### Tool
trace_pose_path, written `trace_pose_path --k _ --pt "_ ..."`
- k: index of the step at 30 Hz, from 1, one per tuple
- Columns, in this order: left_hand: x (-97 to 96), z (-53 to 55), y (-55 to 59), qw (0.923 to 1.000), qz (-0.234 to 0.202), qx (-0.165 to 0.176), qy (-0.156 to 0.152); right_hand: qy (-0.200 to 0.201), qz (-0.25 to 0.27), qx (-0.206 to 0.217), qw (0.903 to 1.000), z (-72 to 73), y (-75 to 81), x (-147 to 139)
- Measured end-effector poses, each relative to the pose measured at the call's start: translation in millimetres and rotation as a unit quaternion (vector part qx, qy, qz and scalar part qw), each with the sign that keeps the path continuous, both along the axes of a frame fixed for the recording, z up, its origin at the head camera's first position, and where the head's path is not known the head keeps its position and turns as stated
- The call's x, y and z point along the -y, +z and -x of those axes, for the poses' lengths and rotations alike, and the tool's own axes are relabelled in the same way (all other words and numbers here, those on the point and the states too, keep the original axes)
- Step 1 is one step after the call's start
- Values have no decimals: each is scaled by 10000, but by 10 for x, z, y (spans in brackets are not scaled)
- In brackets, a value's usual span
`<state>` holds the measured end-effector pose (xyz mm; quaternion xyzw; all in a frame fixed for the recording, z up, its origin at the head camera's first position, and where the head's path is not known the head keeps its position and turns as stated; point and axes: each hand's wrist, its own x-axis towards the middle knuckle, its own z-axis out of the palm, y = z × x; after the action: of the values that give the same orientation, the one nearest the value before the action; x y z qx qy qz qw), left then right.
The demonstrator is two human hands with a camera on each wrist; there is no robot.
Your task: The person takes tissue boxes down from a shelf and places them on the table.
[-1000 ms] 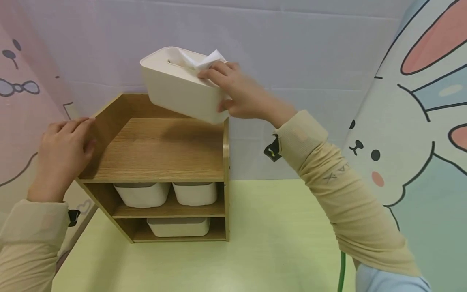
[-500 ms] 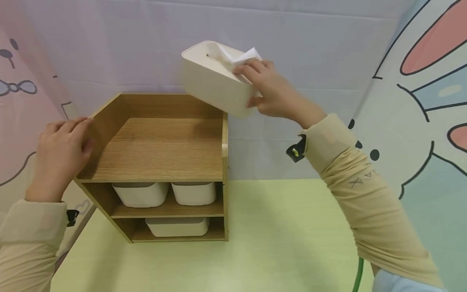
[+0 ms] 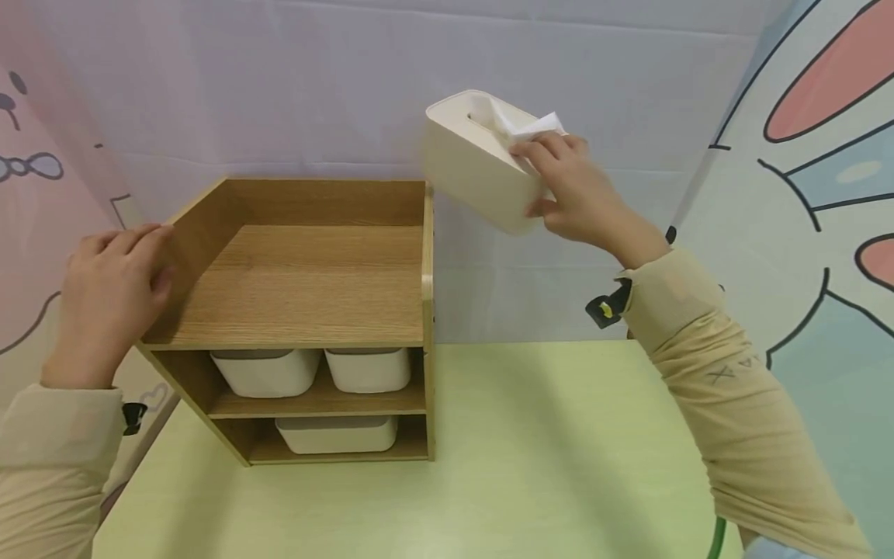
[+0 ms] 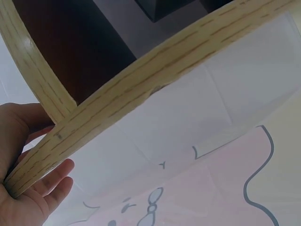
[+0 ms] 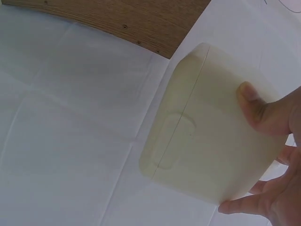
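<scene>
My right hand [image 3: 583, 190] grips a cream tissue box [image 3: 482, 171] by its right end, in the air to the right of the wooden shelf unit [image 3: 314, 287]. A white tissue [image 3: 520, 124] sticks out of the slot on its top. The box is tilted, its right end lower. In the right wrist view, the thumb presses one face of the tissue box [image 5: 202, 127] and the fingers lie on the other side. My left hand [image 3: 112, 299] holds the shelf's left side panel; the left wrist view shows thumb and fingers on either side of that wooden panel [image 4: 117, 92].
White bins stand in the shelf: a left bin [image 3: 268, 374] and a right bin [image 3: 370, 371] on the middle level, one wide bin [image 3: 338, 436] at the bottom. The unit stands on a pale green table [image 3: 517, 466]. A white backdrop [image 3: 314, 85] hangs behind.
My right hand has carried the tissue box rightward, from above the shelf's top to beyond its right side panel. The left hand keeps its hold on the left panel.
</scene>
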<state>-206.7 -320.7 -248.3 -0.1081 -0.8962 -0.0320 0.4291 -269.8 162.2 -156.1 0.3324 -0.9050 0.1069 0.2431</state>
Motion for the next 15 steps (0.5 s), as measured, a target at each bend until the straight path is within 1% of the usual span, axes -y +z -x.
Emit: trace_pose_path --k 3,6,9,15 --pt "-1 -4 4 10000 -2 8 45 -233 45 15 9997 -14 -68 -89" --pt "-2 -7 3 10000 -7 -27 38 -322 105 -66 9994 -15 -167 -183" --pt "-4 -8 6 10000 -7 13 62 -391 151 -124 9990 -21 -289 -280" --pt "-9 -1 16 9995 -23 197 230 -473 231 -150 9985 -46 -574 -473"
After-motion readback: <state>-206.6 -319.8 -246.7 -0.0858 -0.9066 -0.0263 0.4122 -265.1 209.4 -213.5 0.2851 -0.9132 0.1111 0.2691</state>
